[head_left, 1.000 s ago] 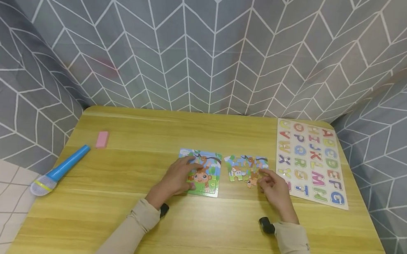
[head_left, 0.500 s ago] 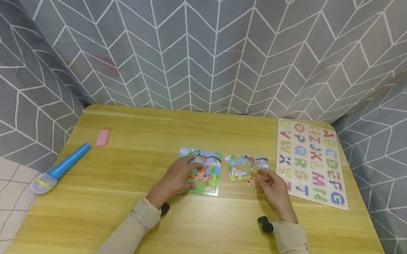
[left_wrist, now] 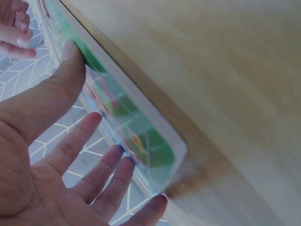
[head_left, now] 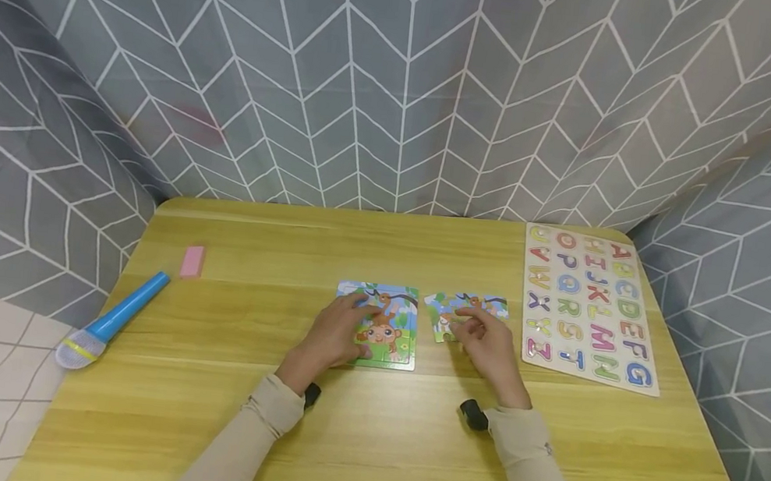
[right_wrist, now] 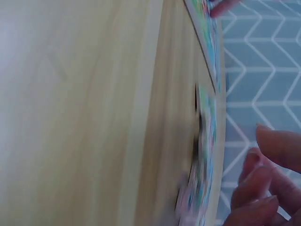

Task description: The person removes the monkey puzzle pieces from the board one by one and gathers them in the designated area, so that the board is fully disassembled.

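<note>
A square monkey jigsaw puzzle (head_left: 384,336) in a tray lies at the middle of the table. My left hand (head_left: 333,334) rests on its left side; the left wrist view shows thumb and fingertips spread along the puzzle tray (left_wrist: 150,136). Right of it lies a partly joined group of jigsaw pieces (head_left: 440,309) with a similar picture. Over its lower right part is my right hand (head_left: 492,352), hiding some pieces. In the right wrist view the right fingers (right_wrist: 258,183) are loosely bent, with nothing between them and the thumb, above the blurred pieces (right_wrist: 204,155).
A wooden alphabet board (head_left: 586,309) lies at the right back. On the left are a pink block (head_left: 192,262) and a blue toy microphone (head_left: 114,319). A grey patterned curtain (head_left: 400,101) hangs right behind the table (head_left: 378,443).
My right hand has moved left from the right edge of the joined pieces to over them, and now covers their lower right part. The left hand has stayed on the puzzle.
</note>
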Demonstrator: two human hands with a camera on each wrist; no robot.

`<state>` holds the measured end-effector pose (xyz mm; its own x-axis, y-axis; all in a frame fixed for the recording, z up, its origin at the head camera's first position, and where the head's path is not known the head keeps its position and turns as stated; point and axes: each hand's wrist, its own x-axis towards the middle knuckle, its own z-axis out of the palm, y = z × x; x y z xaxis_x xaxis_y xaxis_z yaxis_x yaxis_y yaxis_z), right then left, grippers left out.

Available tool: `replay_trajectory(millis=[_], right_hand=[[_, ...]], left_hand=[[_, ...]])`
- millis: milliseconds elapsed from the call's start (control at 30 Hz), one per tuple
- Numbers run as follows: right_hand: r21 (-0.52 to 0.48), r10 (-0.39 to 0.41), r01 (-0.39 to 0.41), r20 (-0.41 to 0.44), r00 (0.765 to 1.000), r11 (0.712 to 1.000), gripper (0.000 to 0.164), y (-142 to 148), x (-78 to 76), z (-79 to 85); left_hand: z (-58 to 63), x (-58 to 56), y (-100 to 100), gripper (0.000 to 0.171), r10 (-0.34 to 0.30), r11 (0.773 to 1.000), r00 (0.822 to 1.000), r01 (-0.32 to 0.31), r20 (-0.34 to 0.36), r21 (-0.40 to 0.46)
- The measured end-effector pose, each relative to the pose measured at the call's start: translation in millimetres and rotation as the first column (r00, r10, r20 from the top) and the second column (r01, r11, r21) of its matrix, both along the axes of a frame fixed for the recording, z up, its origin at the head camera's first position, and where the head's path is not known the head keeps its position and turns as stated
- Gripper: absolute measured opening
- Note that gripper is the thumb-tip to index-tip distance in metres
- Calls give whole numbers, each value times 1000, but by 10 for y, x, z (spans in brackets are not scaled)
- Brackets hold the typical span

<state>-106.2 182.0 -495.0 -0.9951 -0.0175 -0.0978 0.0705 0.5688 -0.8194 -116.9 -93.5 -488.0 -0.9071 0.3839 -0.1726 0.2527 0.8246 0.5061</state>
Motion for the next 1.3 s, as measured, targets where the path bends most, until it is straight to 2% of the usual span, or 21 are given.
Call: replay_trajectory(millis=[233, 367, 600, 667, 833, 1067, 1300], right_hand=[[17, 108, -108, -23, 994, 994, 35, -367, -55, 58], [79, 177, -179, 31, 984, 981, 40, -512, -91, 64], [175, 242, -262, 126, 962, 949, 75, -674, -170, 81], [203, 253, -279, 145, 956, 939, 79, -706, -192, 87], [245, 260, -302, 190, 947, 921, 72, -747, -235, 115], [267, 253, -312, 231, 939, 912, 59, -761, -305, 127], [270, 253, -321, 257, 933, 908, 55, -767, -333, 121]], left_hand=[[-14, 3, 5, 76, 16, 1000, 1000, -16, 9, 0], [6, 5, 10, 76, 18, 1000, 1000, -18, 16, -3], [11, 12, 17, 77, 32, 999, 999, -32, 27, -1], [8, 15, 16, 77, 31, 1000, 999, -31, 16, -1], [15, 13, 19, 76, 29, 1000, 1000, -29, 6, 9], [24, 6, 15, 76, 34, 999, 999, -34, 10, 14], [0, 10, 10, 77, 36, 999, 999, -36, 14, 15]])
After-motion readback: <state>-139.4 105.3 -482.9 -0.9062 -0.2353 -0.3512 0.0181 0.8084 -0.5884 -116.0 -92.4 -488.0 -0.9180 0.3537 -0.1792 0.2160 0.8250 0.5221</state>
